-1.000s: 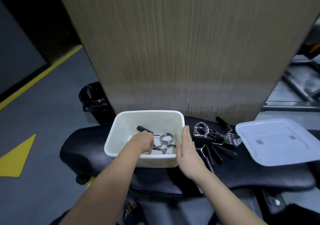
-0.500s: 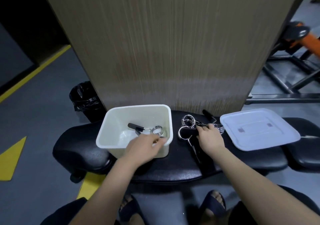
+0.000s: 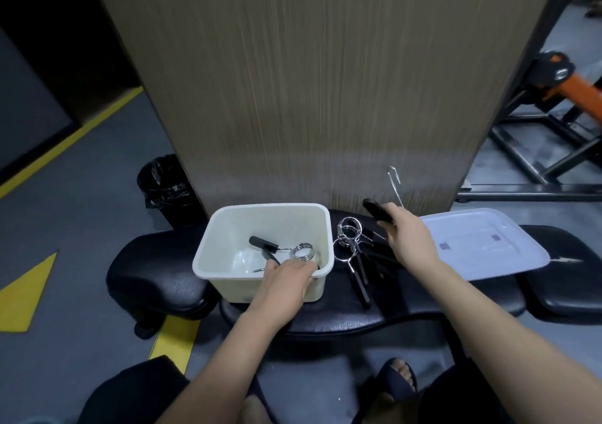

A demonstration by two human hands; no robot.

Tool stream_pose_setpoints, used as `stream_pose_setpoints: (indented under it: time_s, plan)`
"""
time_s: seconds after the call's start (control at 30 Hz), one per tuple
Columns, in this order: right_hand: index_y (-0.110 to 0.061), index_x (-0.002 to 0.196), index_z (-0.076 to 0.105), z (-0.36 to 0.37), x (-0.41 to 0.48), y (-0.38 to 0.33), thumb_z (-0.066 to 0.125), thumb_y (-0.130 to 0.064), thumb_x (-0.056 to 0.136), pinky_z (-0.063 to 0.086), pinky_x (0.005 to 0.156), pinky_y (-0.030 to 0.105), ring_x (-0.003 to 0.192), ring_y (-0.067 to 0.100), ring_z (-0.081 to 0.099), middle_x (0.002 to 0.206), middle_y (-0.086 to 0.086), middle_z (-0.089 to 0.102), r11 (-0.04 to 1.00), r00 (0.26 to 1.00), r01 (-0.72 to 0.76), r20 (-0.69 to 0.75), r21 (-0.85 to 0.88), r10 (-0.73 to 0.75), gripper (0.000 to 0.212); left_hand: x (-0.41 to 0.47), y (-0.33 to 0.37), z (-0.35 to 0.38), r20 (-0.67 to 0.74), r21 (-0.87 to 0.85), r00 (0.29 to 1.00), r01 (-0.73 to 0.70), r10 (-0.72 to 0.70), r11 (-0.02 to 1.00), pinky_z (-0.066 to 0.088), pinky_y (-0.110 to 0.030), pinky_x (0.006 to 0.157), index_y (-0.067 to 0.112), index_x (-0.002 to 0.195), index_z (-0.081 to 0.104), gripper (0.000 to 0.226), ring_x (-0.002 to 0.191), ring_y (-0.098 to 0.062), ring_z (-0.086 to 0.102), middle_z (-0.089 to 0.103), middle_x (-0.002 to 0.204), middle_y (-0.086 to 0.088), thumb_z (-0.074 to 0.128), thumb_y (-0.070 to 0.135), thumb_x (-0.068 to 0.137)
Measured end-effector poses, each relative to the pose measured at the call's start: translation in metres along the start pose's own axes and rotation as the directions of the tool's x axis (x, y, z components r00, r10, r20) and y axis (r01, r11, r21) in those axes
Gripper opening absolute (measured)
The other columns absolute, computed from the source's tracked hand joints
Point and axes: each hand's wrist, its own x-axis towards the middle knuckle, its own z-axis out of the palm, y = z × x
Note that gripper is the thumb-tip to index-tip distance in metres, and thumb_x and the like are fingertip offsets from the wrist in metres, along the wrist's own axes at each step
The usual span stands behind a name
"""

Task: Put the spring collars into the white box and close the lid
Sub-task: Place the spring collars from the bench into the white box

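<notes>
Right hand (image 3: 404, 233) has now lifted a spring collar (image 3: 378, 211) off the pile, fingers closed around its black handle, wire end sticking up at 12 o'clock. Left hand (image 3: 288, 277) still grips the white box (image 3: 228, 228) near rim; one collar (image 3: 301, 251) lies inside, at 12 o'clock from those fingers.

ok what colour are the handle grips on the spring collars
Black, on chrome coils; clearest on the spring collar inside the white box, head view.

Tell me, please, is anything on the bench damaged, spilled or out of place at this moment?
Nothing looks damaged or spilled. The lid lies flat on the bench, partly overhanging its near edge. Loose spring collars sit in a heap beside the white box; the right hand lifts one collar.
</notes>
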Motion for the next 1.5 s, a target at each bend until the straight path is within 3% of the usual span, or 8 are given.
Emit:
stream_pose_setpoints:
  time_s: [0.2, 0.33, 0.43, 0.67, 0.8, 0.9, 1.27, 1.5]
  plan:
    - [-0.022, 0.097, 0.055, -0.034, -0.005, -0.050, 0.065, -0.010, 0.091, 0.049, 0.071, 0.027, 0.073, -0.010, 0.064, 0.083, -0.005, 0.067, 0.954, 0.993, 0.065, 0.078, 0.294, -0.091, 0.017, -0.011, -0.017, -0.001, -0.045, -0.364, 0.999, -0.008, -0.009, 0.931, 0.039, -0.039, 0.098, 0.029, 0.118, 0.061, 0.032, 0.109, -0.011, 0.057, 0.066, 0.114, 0.013, 0.041, 0.046, 0.100]
    - [-0.025, 0.097, 0.065, -0.040, -0.008, -0.096, 0.070, -0.060, 0.079, 0.054, 0.093, 0.036, 0.095, 0.011, 0.074, 0.098, 0.001, 0.073, 0.782, 0.973, -0.082, 0.220, 0.618, -0.072, 0.040, -0.012, -0.070, -0.020, -0.370, -0.370, 0.878, 0.160, -0.303, 0.915, 0.041, -0.045, 0.094, 0.028, 0.110, 0.064, 0.026, 0.106, -0.016, 0.058, 0.067, 0.110, 0.012, 0.043, 0.040, 0.099]
    - [-0.014, 0.087, 0.070, -0.029, -0.009, -0.129, 0.056, -0.075, 0.076, 0.056, 0.090, 0.046, 0.087, 0.019, 0.077, 0.093, 0.008, 0.073, 0.670, 0.950, -0.226, 0.313, 0.707, -0.010, 0.064, -0.016, -0.110, -0.029, -0.307, -0.243, 0.818, 0.427, -0.487, 0.871, 0.033, -0.046, 0.098, 0.022, 0.124, 0.058, 0.035, 0.123, -0.024, 0.043, 0.057, 0.130, -0.001, 0.040, 0.040, 0.101]
    - [-0.007, 0.099, 0.072, 0.024, -0.013, -0.171, 0.053, -0.021, 0.092, 0.052, 0.069, 0.026, 0.069, 0.013, 0.065, 0.092, 0.014, 0.074, 0.931, 0.876, -0.034, 0.460, 0.363, -0.147, 0.025, -0.016, -0.136, -0.013, 0.063, -0.336, 0.723, 0.665, -0.688, 0.667, 0.020, -0.049, 0.114, 0.018, 0.157, 0.004, 0.066, 0.144, -0.040, 0.019, 0.004, 0.165, -0.011, 0.033, 0.042, 0.102]
    - [-0.017, 0.142, 0.052, 0.051, -0.007, -0.164, 0.045, -0.004, 0.099, 0.041, 0.074, 0.002, 0.082, -0.016, 0.059, 0.119, -0.011, 0.065, 0.947, 0.791, 0.114, 0.550, 0.299, -0.269, 0.046, -0.017, -0.137, -0.011, 0.053, -0.360, 0.720, 0.660, -0.692, 0.659, 0.031, -0.045, 0.108, 0.012, 0.156, -0.005, 0.069, 0.134, -0.041, 0.037, 0.009, 0.163, -0.011, 0.035, 0.028, 0.103]
    - [-0.023, 0.151, 0.040, 0.069, 0.008, -0.157, 0.046, -0.002, 0.099, 0.035, 0.110, 0.018, 0.133, 0.007, 0.050, 0.155, -0.004, 0.041, 0.945, 0.734, 0.172, 0.604, 0.279, -0.312, 0.056, -0.018, -0.137, -0.009, 0.032, -0.343, 0.721, 0.658, -0.692, 0.670, 0.034, -0.044, 0.100, 0.012, 0.156, -0.005, 0.068, 0.126, -0.039, 0.044, 0.017, 0.159, -0.010, 0.035, 0.026, 0.103]
    - [-0.022, 0.138, 0.058, 0.145, 0.049, -0.145, 0.051, -0.006, 0.100, 0.034, 0.102, 0.005, 0.125, 0.005, 0.053, 0.140, -0.007, 0.058, 0.920, 0.582, 0.319, 0.719, 0.226, -0.379, 0.041, -0.015, -0.141, -0.001, 0.008, -0.361, 0.711, 0.657, -0.703, 0.661, 0.035, -0.044, 0.098, 0.017, 0.157, -0.002, 0.066, 0.121, -0.034, 0.045, 0.026, 0.152, -0.007, 0.034, 0.025, 0.102]
    - [-0.020, 0.114, 0.064, 0.172, 0.060, -0.136, 0.061, -0.009, 0.087, 0.052, 0.073, 0.036, 0.101, 0.029, 0.064, 0.109, 0.002, 0.061, 0.789, 0.774, 0.508, 0.585, -0.345, -0.242, 0.030, -0.015, -0.139, -0.003, 0.004, -0.349, 0.708, 0.663, -0.706, 0.662, 0.036, -0.042, 0.096, 0.017, 0.157, -0.001, 0.068, 0.119, -0.033, 0.046, 0.027, 0.151, -0.006, 0.036, 0.022, 0.101]
